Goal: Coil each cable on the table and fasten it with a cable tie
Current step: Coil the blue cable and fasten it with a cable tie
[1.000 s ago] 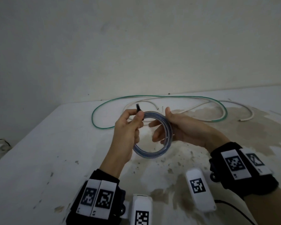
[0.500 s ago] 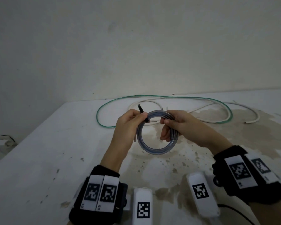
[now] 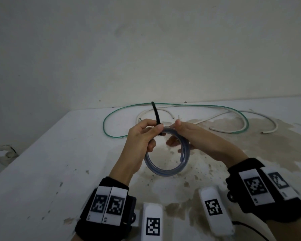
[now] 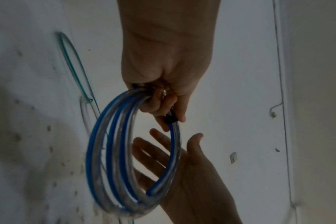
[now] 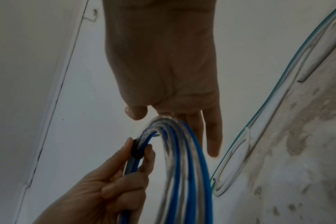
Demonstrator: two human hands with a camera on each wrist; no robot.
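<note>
A blue-and-clear cable coil (image 3: 165, 171) hangs upright above the table. My left hand (image 3: 156, 131) pinches its top together with a black cable tie (image 3: 155, 113), whose free end sticks up past the fingers. The tie wraps the strands (image 5: 136, 151) between left thumb and forefinger. The tie (image 4: 171, 119) also shows under the left fingertips. My right hand (image 3: 175, 133) is open with straight fingers (image 5: 211, 136) lying against the coil's right side, thumb up beside it. A loose green cable (image 3: 129, 108) and a white cable (image 3: 274, 125) lie on the table behind.
The white table (image 3: 59, 153) is stained brown in the middle and right. A plain wall rises just behind the cables. The table's left edge runs diagonally at the left. Two white tagged camera boxes (image 3: 152, 221) (image 3: 215, 207) sit under my wrists.
The tie's free end now stands much longer above my left fingers. My right hand has let go of the coil's top and straightened its fingers alongside it.
</note>
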